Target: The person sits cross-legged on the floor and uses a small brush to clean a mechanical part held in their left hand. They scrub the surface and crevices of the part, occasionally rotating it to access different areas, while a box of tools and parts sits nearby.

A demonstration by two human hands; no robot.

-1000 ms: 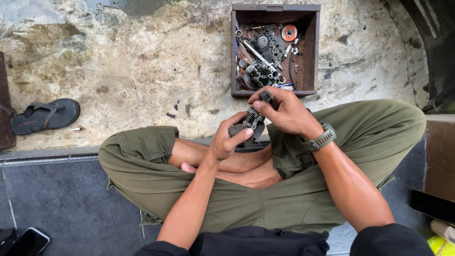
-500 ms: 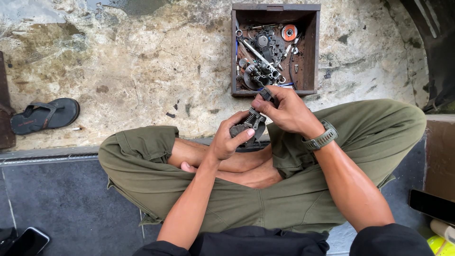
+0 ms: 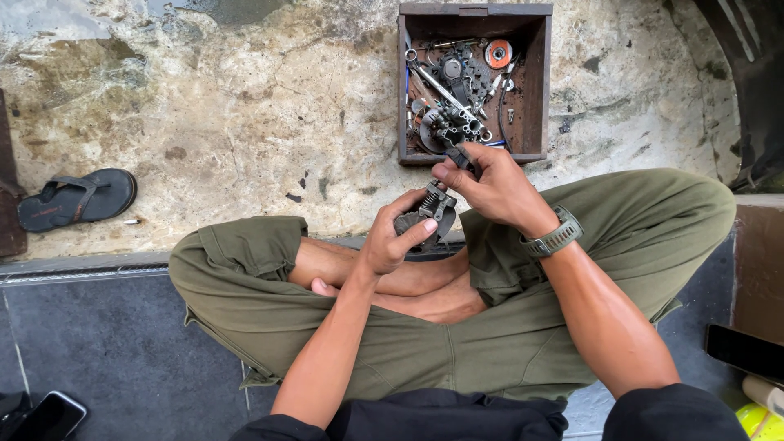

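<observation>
Gripping a dark metal part (image 3: 426, 214) just above the middle of the frame, my left hand (image 3: 392, 238) wraps it from below, thumb laid along its near side. A small coil spring shows at the part's top. My right hand (image 3: 490, 186) is closed on a dark tool (image 3: 462, 158), pinched between thumb and fingers, its handle end poking out toward the box; I cannot tell what the tool's tip looks like, since the fingers hide it where it meets the part. Both hands are close together, the right a little higher and further right in the frame, and a watch (image 3: 555, 237) sits on the right wrist.

I see the part held over crossed legs in olive trousers (image 3: 245, 286), bare feet tucked under the hands.

At the upper middle-right of the frame a wooden box (image 3: 539, 90) sits on the stained concrete floor (image 3: 245, 106), just beyond the right hand. It holds a jumble of metal bits, wrenches and an orange-ringed disc (image 3: 498, 54).

A dark sandal (image 3: 77, 199) lies at the left edge. A phone (image 3: 51, 415) shows in the lower left corner and another phone (image 3: 745, 351) at the lower right, on the dark tiled step.
</observation>
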